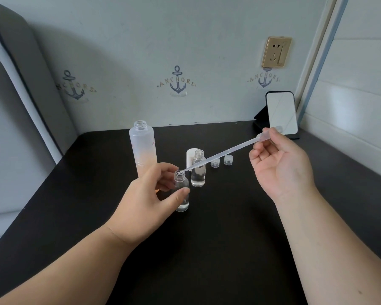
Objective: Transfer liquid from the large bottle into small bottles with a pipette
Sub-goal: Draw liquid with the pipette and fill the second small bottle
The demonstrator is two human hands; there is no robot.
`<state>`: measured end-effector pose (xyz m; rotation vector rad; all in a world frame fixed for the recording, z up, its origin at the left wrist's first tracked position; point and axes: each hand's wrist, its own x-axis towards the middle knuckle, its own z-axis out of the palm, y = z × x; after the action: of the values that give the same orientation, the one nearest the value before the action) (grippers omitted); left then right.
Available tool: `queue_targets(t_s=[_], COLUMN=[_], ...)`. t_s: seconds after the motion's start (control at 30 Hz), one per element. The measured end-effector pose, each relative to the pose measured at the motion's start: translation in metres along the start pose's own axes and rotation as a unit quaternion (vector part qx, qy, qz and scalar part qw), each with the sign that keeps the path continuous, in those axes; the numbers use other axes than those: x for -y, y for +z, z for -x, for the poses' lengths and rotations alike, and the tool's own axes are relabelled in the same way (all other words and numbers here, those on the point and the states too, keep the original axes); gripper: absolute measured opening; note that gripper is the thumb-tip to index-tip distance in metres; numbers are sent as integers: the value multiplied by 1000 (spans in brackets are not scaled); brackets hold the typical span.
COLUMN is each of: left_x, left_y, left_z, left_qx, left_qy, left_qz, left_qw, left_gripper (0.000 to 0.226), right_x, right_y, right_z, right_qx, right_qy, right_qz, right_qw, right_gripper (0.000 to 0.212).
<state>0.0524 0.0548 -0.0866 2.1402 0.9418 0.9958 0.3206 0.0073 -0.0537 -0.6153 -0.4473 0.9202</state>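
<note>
A: Fingers first. Right hand (279,164): thumb and forefinger pinch the bulb end of the pipette (220,156), other fingers loosely curled. Left hand (150,194): thumb in front, fingers behind, wrapped round the near small bottle (182,190), holding it on the black table (207,249).

B: Tip position?

A: At the mouth of that bottle, resting on or just inside the rim (cannot tell which). Pipette slants up to the right. A little clear liquid sits in the bottle's bottom.

B: Outward from there?

A: Second small bottle (198,170), open, holds more liquid and stands just behind, under the pipette's stem. Large bottle (143,148), frosted, uncapped, stands behind the left hand. White cap (190,156) behind the second bottle; two small caps (221,161) to the right.

B: Risks?

A: My judgement: the slanted tip could slip off the rim on a squeeze and drip on the table. A lowered stem could knock the second bottle. A left elbow swing could tip the tall bottle, and it is open.

B: Room?

A: Open table near the person and to the right. Wall close behind; a mirror (282,113) stands at the back right corner, near the bulb
</note>
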Motion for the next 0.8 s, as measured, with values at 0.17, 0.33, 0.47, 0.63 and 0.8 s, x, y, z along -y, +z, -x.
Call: queue_targets(t_s=[0.17,0.33,0.47,0.63,0.8], left_x=[2,8,8,9,9], left_y=[3,4,2,3,3], left_z=[-2,-3,-3,-4,-4], left_qx=[23,2,-3,1,3], left_qy=[-15,-16,8,18,24], left_qz=[3,-19,-30,-55,-60], left_qw=[1000,1000,1000,998,998], left_gripper=[51,36,37,40,40], right_x=[1,2,2,4,3], right_y=[-1,-1,-1,-1,1], right_z=[-1,-1,0,-1,0], right_qx=[-9,-6,0,7,12], right_qy=[3,-1,-9,-11,-5], right_qz=[-12,-7,0,-7,-5], right_qw=[1000,1000,1000,1000,1000], right_gripper=[7,10,15,15,13])
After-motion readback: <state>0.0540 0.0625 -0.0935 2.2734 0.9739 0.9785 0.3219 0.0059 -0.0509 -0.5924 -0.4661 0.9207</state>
